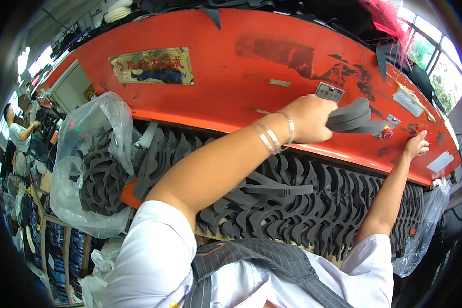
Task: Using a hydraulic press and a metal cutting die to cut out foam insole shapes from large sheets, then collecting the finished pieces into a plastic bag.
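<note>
My left hand [309,119] is closed around a small stack of curved dark grey foam pieces [350,117], raised in front of the red machine panel [215,56]. At the panel's right part, my right hand [416,146] is against or just in front of the surface, its thumb pointing up and its fingers loosely bent, with nothing visible in it. A red push button [386,133] sits to the left of that hand. Below both arms, many curved grey foam pieces [292,220] stand in packed rows, and a few strips [280,190] lie across them.
A clear plastic bag [64,192] full of similar grey pieces stands at the left, and another plastic bag [421,246] hangs at the right end. Pink fibres [387,23] hang over the panel's top. Another person [19,131] works far left beside shelving.
</note>
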`<state>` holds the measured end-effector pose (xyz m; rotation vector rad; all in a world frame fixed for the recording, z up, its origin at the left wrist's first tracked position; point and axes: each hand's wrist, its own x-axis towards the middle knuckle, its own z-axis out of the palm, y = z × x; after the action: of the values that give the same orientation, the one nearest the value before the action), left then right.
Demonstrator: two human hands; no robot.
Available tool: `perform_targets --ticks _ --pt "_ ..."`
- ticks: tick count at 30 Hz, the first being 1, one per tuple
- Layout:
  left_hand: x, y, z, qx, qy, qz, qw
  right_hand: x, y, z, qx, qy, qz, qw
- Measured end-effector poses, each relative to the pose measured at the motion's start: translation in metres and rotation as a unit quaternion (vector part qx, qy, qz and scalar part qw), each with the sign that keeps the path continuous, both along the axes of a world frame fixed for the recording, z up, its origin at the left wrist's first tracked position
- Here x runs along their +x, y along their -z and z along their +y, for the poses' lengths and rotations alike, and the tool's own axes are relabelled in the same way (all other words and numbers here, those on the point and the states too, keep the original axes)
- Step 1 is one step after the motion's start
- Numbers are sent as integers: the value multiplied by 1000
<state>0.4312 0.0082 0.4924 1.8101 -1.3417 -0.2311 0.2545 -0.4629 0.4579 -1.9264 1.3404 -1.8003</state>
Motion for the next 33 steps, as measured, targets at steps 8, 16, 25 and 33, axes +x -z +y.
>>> perform_targets --ticks 8,16,25,33 --pt "-44 -24 197 -98 -19 351 931 -61 -28 63 66 -346 -94 931" --pt "-140 80 266 300 35 172 938 1 -58 392 -149 -747 285 582" --pt "-180 145 234 290 -96 123 944 49 82 481 -47 -579 672 459" --pt "-204 160 232 276 -203 50 938 26 107 486 -37 -644 556 524"
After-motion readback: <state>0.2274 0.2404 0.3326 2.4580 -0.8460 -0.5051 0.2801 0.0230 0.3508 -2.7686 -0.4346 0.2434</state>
